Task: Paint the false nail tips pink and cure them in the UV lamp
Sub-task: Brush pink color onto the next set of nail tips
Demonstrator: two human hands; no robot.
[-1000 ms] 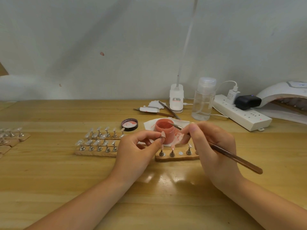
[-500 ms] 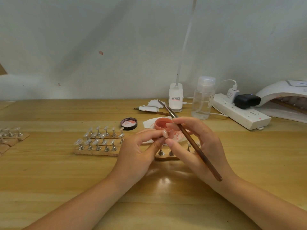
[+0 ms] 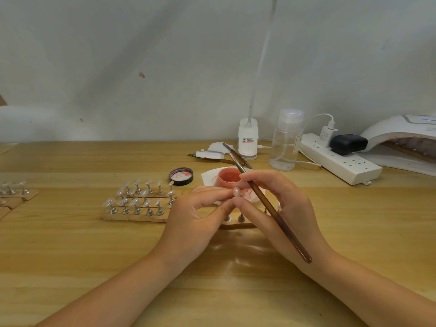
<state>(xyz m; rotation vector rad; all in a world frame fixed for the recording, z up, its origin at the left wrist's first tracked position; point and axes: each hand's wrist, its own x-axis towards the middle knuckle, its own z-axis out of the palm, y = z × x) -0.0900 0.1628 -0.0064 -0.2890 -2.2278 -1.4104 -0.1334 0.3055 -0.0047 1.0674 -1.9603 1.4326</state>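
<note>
The right hand (image 3: 278,208) has lifted the brush (image 3: 264,204) out of the pot (image 3: 227,177), its grip pinching the handle, while the left hand (image 3: 195,220) pinches a tip (image 3: 236,191) just before the pot, ready for painting.

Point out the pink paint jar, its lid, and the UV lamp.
pink paint jar (image 3: 227,177): head view, on its open top.
lid (image 3: 181,176): head view, on its smeared inside.
UV lamp (image 3: 401,128): head view, on its white hood.

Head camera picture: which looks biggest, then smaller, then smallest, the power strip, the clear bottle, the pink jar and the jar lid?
1. Power strip
2. Clear bottle
3. Pink jar and jar lid: alike, and the hand hides part of the jar, so no ranking.
</note>
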